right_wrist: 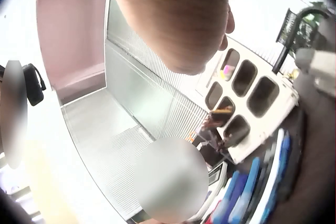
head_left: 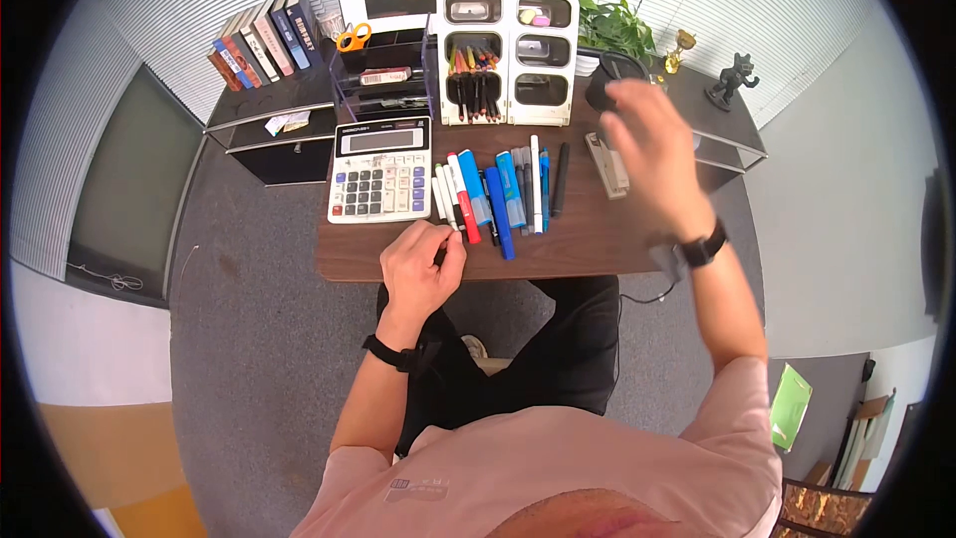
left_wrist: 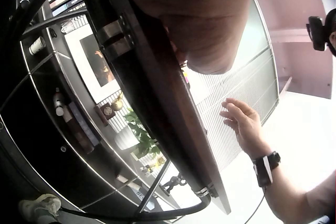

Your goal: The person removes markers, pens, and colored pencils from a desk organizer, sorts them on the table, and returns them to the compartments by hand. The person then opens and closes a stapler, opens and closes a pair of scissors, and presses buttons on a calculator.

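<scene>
My left hand (head_left: 416, 261) rests on the front edge of the desk, its fingers loosely curled, beside the lower ends of a white marker and a red marker (head_left: 469, 215); no held thing shows. Raised and blurred by motion, my right hand (head_left: 652, 154) is over the right side of the desk, near a stapler (head_left: 607, 167) and a black mesh cup (head_left: 603, 90). Its fingers are spread, with nothing visible in them. Several pens and markers lie side by side mid-desk, among them a blue marker (head_left: 499, 214) and a dark pen (head_left: 561, 179).
A calculator (head_left: 380, 207) lies left of the markers. Behind stand a dark organizer (head_left: 434, 70) with orange scissors (head_left: 355, 37) and a white rack (head_left: 506, 110) whose compartments hold colored pencils (head_left: 476, 90) and small items. Books (head_left: 267, 40) and a trophy (head_left: 680, 50) flank these.
</scene>
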Available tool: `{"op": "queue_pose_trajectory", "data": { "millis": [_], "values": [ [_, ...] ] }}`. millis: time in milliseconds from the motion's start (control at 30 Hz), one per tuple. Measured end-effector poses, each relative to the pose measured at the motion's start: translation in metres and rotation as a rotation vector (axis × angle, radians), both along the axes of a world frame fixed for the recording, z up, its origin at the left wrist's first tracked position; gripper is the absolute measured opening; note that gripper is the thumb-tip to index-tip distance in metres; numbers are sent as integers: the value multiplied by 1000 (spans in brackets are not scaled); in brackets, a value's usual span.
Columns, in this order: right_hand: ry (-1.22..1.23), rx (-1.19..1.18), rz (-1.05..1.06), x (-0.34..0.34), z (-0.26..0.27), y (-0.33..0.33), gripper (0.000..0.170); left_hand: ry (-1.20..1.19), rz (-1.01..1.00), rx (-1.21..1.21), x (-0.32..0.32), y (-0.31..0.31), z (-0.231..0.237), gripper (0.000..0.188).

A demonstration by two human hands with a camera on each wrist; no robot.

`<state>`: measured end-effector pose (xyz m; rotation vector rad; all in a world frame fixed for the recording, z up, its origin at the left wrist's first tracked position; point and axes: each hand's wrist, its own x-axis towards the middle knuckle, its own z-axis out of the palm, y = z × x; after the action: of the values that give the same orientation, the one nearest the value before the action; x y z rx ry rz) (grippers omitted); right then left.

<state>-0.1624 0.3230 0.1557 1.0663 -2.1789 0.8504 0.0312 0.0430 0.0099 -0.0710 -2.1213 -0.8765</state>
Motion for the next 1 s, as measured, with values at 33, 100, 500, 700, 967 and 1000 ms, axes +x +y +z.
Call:
{"op": "queue_pose_trajectory", "data": {
  "millis": [33,100,500,700,967,1000],
  "values": [
    [36,42,-14,-15,10,-2,32,-3,-2,-2,0,0,0,4],
    [139,135,-14,-43,27,-7,31,3,0,0,0,0,0,4],
    [272,457,69,-137,34,-73,36,-4,-9,11,1,-2,2,5],
    [295,449,33,-152,25,-92,38,1,-4,13,1,-3,1,5],
    [298,471,-1,-161,25,-108,31,3,4,14,0,-3,1,5],
    [295,460,26,-163,25,-110,29,5,2,13,0,-3,2,5]
  ]
}}
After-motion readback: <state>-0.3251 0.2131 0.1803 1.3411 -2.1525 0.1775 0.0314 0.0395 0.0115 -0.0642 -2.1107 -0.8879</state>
